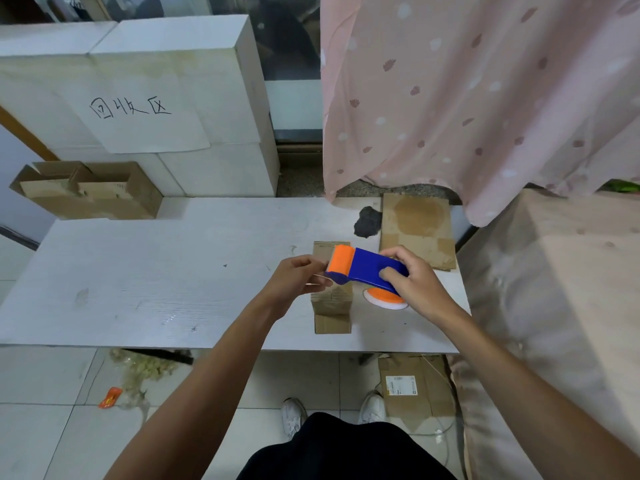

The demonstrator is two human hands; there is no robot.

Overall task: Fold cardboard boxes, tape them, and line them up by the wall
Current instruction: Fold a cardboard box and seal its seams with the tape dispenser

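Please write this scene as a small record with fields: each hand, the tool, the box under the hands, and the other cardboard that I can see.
right hand: grips the blue body of the tape dispenser
left hand: pinches the tape end at the dispenser's orange end
tape dispenser: held over the small cardboard box
small cardboard box: stands on the white table, near its front edge
flat cardboard sheet: lies at the table's far right
open cardboard boxes: far left, beside the white blocks
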